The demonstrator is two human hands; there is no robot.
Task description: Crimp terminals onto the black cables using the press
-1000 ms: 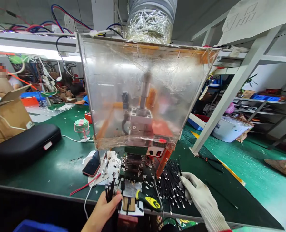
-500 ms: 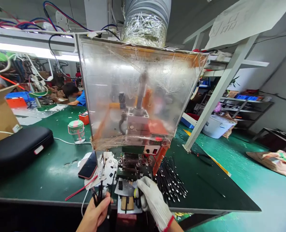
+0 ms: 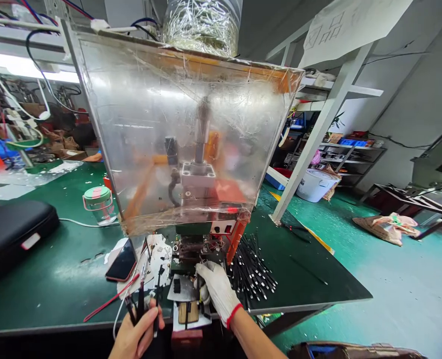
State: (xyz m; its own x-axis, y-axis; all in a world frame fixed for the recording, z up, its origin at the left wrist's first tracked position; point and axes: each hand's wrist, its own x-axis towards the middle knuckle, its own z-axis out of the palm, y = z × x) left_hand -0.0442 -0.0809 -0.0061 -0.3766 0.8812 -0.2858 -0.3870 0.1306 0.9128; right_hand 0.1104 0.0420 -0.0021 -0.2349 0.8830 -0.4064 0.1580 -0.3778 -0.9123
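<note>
Your right hand in its white cotton glove (image 3: 217, 288) has moved in from the pile of black sticks (image 3: 252, 271) and now sits just beside the metal plate (image 3: 181, 288) at the foot of the small press (image 3: 194, 249). The pile lies loose on the green bench (image 3: 56, 259), just right of the press, its thin sticks crossing each other, many with pale metal tips. Your gloved fingers curl downward, half closed, and something pale shows beneath them, but the glove hides it, so you cannot tell whether that hand is grasping anything. Your bare left hand (image 3: 136, 331) stays clenched at the bench's front edge around a bundle of thin black sticks (image 3: 140, 305), which stand up past your fingers, fanned slightly apart. A wooden block (image 3: 188, 312) lies just below the plate, between your two hands. The press stands under a clear plastic guard (image 3: 179, 134).
</note>
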